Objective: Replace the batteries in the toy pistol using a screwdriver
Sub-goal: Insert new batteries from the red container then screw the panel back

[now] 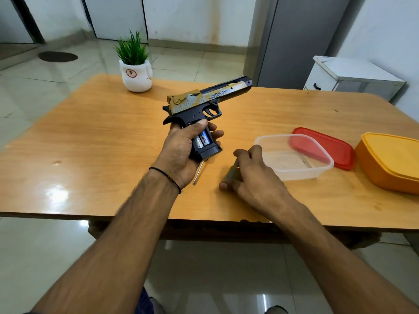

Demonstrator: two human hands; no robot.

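Item: toy pistol (pixel 204 103) over mid-table (pixel 90 132), muzzle toward 2 o'clock, batteries (pixel 202 141) showing, grip clasped in my left hand (pixel 181 150); screwdriver (pixel 197 174) at its 6 o'clock; my right hand (pixel 254 175), at 4 o'clock, curled round a blurred olive piece (pixel 231 173).

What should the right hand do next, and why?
Probably lift the olive piece that the right hand grips and bring it to the grip of the toy pistol. The left hand holds the pistol with its compartment open and batteries seated inside; the screwdriver lies on the table nearby. That the piece is the cover is my guess.
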